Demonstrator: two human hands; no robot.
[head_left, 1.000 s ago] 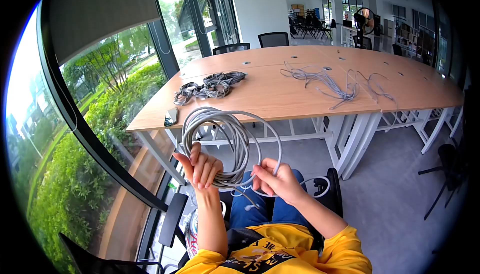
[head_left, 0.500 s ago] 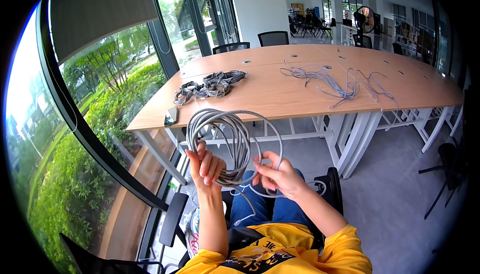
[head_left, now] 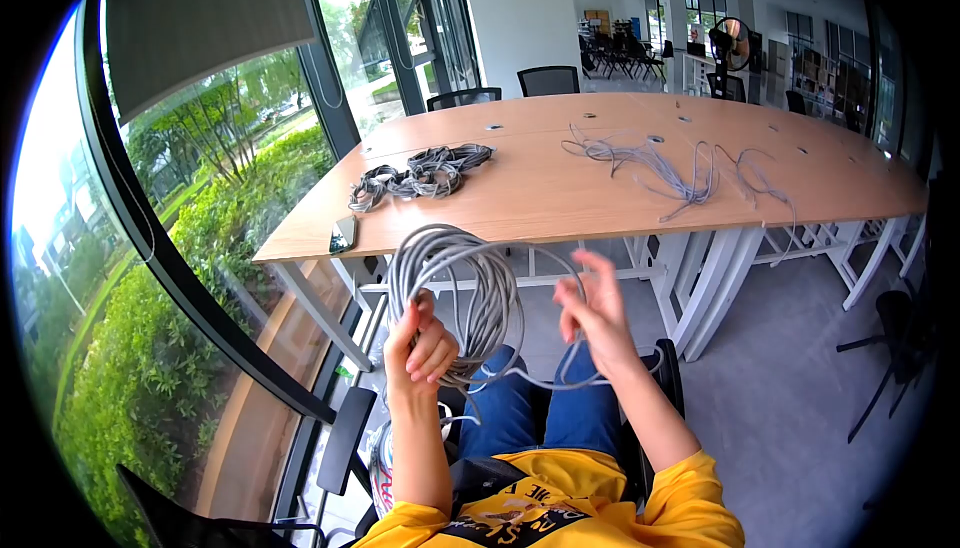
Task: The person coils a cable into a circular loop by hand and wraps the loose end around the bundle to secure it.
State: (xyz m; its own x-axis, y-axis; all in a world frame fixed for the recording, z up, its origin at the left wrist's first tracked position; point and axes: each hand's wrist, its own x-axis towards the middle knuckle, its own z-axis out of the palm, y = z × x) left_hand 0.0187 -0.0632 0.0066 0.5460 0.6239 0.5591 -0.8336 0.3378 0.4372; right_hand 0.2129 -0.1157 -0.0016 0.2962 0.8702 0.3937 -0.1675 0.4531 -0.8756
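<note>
A thick coil of grey cable (head_left: 490, 298) hangs upright above my lap, with my left hand (head_left: 425, 348) closed round its left side. My right hand (head_left: 595, 313) is raised to the right of the coil, at a wide loop of the same cable; its fingers are partly blurred, so whether they pinch the strand is unclear. From this loop the cable runs down by my knees. Bundled grey cables (head_left: 420, 176) lie on the left of the wooden table (head_left: 540, 183), and loose, uncoiled cables (head_left: 690, 178) lie on its right.
A phone (head_left: 343, 235) rests at the table's near left edge. White table legs (head_left: 715, 288) stand beyond my knees. A black armrest (head_left: 347, 438) is at my left, beside the window. Black chairs (head_left: 548, 81) stand behind the table, and a fan (head_left: 730, 43) is farther back.
My right hand has moved up and to the right, drawing the loop wider. The coil and my left hand have shifted slightly right, and the hanging cable end has moved left.
</note>
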